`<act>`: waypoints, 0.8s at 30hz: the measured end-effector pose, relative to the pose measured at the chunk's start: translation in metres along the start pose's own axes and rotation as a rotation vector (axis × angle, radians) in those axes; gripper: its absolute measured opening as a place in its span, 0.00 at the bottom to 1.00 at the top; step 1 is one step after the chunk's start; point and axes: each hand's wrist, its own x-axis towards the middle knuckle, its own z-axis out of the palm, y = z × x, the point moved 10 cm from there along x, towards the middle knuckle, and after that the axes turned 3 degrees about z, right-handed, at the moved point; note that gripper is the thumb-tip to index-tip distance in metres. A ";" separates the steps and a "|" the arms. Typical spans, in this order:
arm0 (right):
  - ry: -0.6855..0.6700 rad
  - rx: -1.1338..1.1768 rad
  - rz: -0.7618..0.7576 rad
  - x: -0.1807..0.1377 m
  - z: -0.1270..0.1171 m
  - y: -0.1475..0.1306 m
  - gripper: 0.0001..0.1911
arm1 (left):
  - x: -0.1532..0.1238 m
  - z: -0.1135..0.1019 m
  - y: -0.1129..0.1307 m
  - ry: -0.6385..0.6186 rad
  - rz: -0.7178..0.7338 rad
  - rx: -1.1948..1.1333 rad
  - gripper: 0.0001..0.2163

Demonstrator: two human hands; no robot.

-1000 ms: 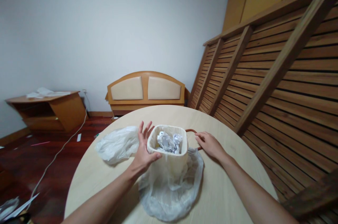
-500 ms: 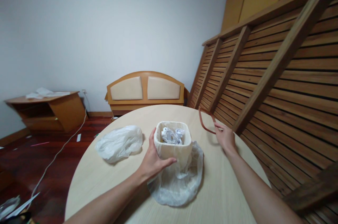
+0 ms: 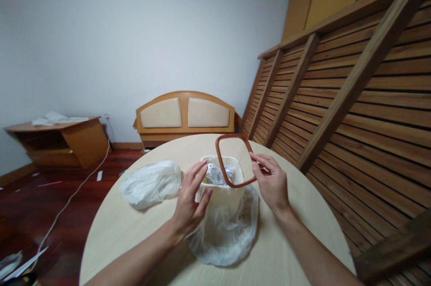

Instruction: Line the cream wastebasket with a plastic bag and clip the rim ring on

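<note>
A small cream trash bin (image 3: 225,197) stands on the round table, with crumpled paper (image 3: 215,174) inside. A translucent plastic bag (image 3: 224,243) lines it, folded over the rim and spread around its base. My right hand (image 3: 272,182) pinches the right side of a brown square ring (image 3: 220,160), which tilts above the bin's opening and partly covers the view of the paper. At the bin's left side is my left hand (image 3: 192,200), fingers apart near the rim; whether it touches the bin I cannot tell.
A crumpled white plastic bag (image 3: 151,183) lies on the left of the pale table (image 3: 117,236). Slatted wooden panels (image 3: 336,120) lean along the right. Beyond the table are a headboard (image 3: 185,113) and a low cabinet (image 3: 67,142); a cable (image 3: 72,198) crosses the floor.
My right hand has brought the brown ring leftward from the table's right side to above the bin. My left hand has loosened from the bin's side and risen toward its rim.
</note>
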 end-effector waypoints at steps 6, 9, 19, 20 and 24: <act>-0.043 0.049 0.021 -0.012 0.011 -0.007 0.13 | 0.003 -0.001 0.005 -0.033 0.015 0.074 0.22; -0.073 0.077 0.009 -0.016 0.015 -0.009 0.13 | 0.003 -0.004 -0.002 -0.014 -0.021 0.093 0.21; -0.236 0.077 -0.191 -0.028 0.030 -0.024 0.17 | 0.003 -0.016 -0.047 0.039 -0.283 -0.021 0.15; -0.240 0.066 -0.216 -0.030 0.030 -0.025 0.17 | 0.002 -0.014 -0.050 0.028 -0.295 -0.027 0.15; -0.235 0.012 -0.302 -0.033 0.029 -0.029 0.20 | 0.000 -0.012 -0.053 -0.011 -0.270 -0.024 0.15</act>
